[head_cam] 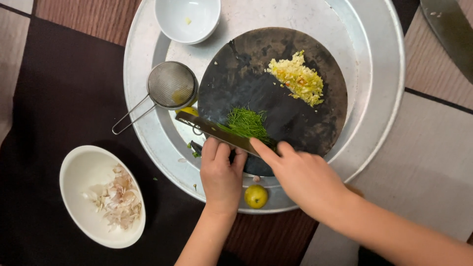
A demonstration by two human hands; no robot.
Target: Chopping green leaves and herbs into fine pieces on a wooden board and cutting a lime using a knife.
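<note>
Steel-bladed knife [217, 132] in your grip: your left hand [221, 177] is curled tight around its handle end at the near rim of the tray [389, 74], while your right hand [303, 177] lies over the blade, its forefinger stretched along the spine and the other fingers folded loosely, clamped on nothing. The blade rests slantwise on the near-left edge of the dark round board [276, 103], touching a heap of finely cut green herbs [248, 123]. Nearest you, a small yellow-green lime [256, 196] sits on the tray rim between your wrists. To your left, on the dark mat over the desk [433, 162], stands a white oval bowl [81, 172] holding papery peels [117, 199]. Farther on, a mesh strainer [171, 84] lies on the tray just left of the board, its wire handle reaching out over the rim, with a second yellow fruit half hidden beneath it. Across the board, well apart from the herbs, lies a pile of chopped yellow mince [298, 79]. Farthest off, a white round bowl [187, 18] sits at the tray's far edge.
</note>
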